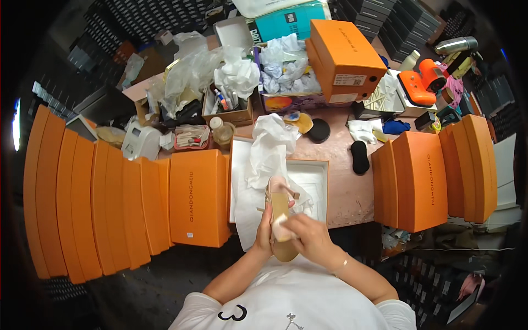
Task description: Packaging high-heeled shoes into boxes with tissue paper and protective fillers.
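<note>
A tan high-heeled sandal is held sole up in front of my chest, its heel pointing to the right. My left hand is closed around its left side. My right hand is closed on a small white pad, which touches the sole near its middle; the fingers are slightly blurred. Behind the sandal lies an open shoe box with white paper inside. Crumpled white tissue paper spills over the box and onto the table.
Orange shoe boxes stand in a long row at left, with more orange boxes at right. Farther back are a purple carton of crumpled paper, a glass jar, a round black tin and a black oval object.
</note>
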The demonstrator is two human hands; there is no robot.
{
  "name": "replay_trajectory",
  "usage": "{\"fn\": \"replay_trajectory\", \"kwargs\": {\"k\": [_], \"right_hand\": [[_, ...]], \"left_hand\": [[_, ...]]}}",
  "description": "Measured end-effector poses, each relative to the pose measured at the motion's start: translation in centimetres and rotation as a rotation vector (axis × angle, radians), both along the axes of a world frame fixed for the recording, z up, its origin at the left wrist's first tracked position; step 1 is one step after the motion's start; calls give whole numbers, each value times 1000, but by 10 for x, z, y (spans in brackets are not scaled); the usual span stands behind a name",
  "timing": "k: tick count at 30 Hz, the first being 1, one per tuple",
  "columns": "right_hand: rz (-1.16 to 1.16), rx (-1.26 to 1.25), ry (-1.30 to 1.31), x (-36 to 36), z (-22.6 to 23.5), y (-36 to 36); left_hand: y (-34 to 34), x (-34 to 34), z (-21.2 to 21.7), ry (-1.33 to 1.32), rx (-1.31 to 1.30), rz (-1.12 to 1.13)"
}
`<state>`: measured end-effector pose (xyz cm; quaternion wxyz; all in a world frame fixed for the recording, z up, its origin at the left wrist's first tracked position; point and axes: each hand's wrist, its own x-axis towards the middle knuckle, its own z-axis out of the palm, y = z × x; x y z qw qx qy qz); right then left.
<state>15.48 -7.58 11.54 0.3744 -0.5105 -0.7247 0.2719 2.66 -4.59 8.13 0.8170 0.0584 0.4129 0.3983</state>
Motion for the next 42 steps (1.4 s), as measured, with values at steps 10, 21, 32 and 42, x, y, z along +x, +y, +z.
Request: {"fn": "replay_trajectory", "kwargs": {"k": [10, 21, 32, 42], "right_hand": [[3, -224, 273, 29, -12, -26], [-135, -320, -124, 94, -38, 9], [-225, -585, -188, 12, -168, 1], [-151, -788, 736, 53, -83, 28]], "left_hand": [[-37, -11, -32, -227, 85, -333], [24, -17, -37, -189, 59, -203], [48, -51, -75, 1080, 937, -194], [14, -53, -55, 312, 608, -77]]}}
